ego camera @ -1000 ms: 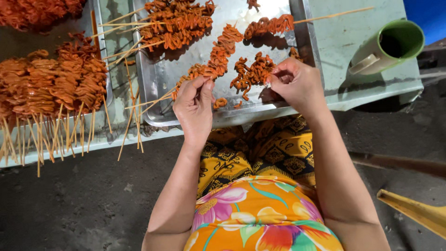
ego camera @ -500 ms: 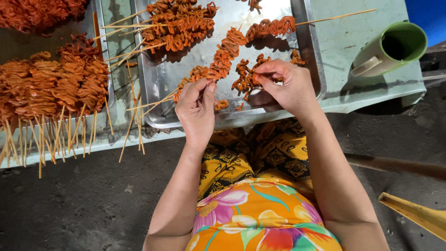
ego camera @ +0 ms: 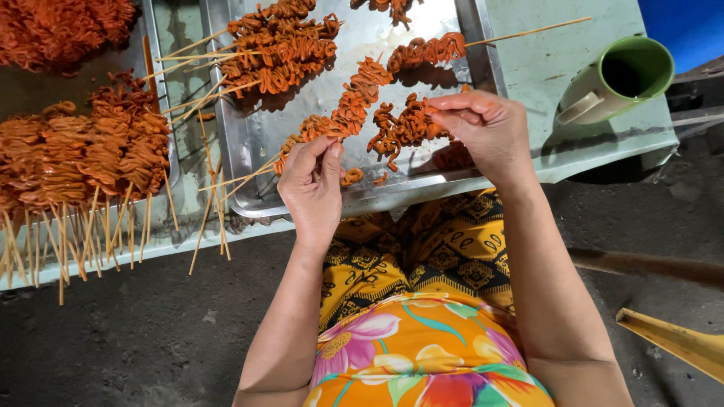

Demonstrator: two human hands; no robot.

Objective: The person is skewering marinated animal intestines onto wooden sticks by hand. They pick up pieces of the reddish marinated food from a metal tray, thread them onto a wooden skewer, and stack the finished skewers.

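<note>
Here, both hands [ego camera: 313, 185] on orange skewer [ego camera: 343, 117].

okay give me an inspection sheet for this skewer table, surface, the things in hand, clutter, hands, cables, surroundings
Surface: pale green table, worn, holding a metal tray at its near edge.
Job's things: orange meat strip over the tray; half-loaded skewer beside it.
Clutter: finished skewers piled at left, more skewers on the tray, green mug at right.
Hands: left hand pinches the skewer's end; right hand pinches the meat strip.
Cables: nothing seen.
Surroundings: dark ground; yellow object at lower right.
</note>
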